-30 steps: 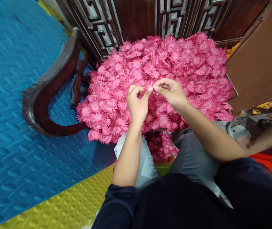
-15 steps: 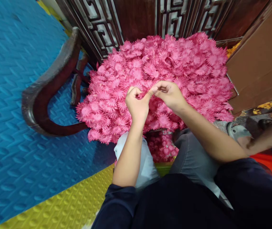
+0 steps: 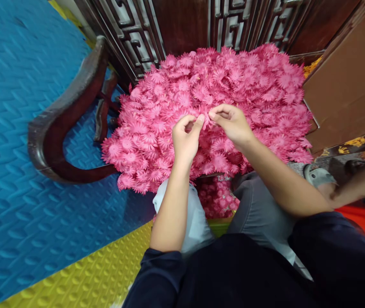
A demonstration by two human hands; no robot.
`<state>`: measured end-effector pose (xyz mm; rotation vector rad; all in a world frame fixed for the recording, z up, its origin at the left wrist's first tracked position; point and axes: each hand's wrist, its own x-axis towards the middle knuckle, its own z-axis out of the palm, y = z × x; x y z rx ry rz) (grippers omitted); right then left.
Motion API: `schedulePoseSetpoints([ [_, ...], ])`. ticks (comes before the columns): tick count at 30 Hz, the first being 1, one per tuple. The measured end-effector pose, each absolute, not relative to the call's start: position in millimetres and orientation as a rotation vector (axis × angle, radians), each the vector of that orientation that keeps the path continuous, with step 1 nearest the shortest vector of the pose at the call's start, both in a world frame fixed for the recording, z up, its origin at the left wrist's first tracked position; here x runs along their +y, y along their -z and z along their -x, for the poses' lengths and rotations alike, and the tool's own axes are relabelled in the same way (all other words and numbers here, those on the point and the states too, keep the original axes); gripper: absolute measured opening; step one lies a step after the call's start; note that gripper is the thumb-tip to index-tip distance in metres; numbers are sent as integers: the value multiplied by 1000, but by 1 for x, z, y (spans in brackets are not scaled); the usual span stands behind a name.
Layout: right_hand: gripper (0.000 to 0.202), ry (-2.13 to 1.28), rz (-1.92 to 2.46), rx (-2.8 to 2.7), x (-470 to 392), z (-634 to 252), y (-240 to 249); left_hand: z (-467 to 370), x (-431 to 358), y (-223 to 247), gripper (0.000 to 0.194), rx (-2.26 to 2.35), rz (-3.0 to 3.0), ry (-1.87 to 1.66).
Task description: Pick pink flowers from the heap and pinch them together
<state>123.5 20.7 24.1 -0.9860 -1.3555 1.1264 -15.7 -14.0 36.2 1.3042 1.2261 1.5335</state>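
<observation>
Pinching one pink paper flower point(image 3: 205, 121) between the fingertips of the left hand point(image 3: 185, 141) and the right hand point(image 3: 232, 124), both narrowed to a tight grip and meeting just above a heaped pile of pink flowers point(image 3: 266, 98). Mounded high on what looks like a seat, hidden under the blooms, with more flowers point(image 3: 217, 196) spilled lower down between the knees. Hemmed in behind by a carved dark wooden panel point(image 3: 137, 34), on the left by a curved wooden armrest point(image 3: 63, 124), on the right by a brown board point(image 3: 345, 85) touching the pile's edge. Open room only to the left, over blue foam floor mat point(image 3: 19, 128) and a yellow mat point(image 3: 89, 278) nearer the body. Another person's arm point(image 3: 362, 184) at the right border, well apart from the pinching hands.
</observation>
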Motion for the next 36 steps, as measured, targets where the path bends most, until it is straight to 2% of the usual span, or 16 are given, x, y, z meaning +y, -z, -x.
schedulePoseSetpoints([
  [4, 41, -1070, 970, -1336, 15, -120, -29, 14, -14, -38, 30, 1264, -1219, -1570],
  [9, 40, -941, 985, -1401, 10, -117, -36, 14, -16, -38, 38, 1234, -1137, -1610],
  [15, 43, -1157, 909, -1443, 10, -116, -35, 13, -17, -43, 41, 1140, -1017, -1557],
  [21, 41, -1193, 941, -1435, 10, -117, -34, 12, -17, -46, 42, 1086, -965, -1534],
  [36, 49, -1041, 1023, -1313, 27, -127, -14, 15, -17, -43, 48, 1282, -1145, -1675],
])
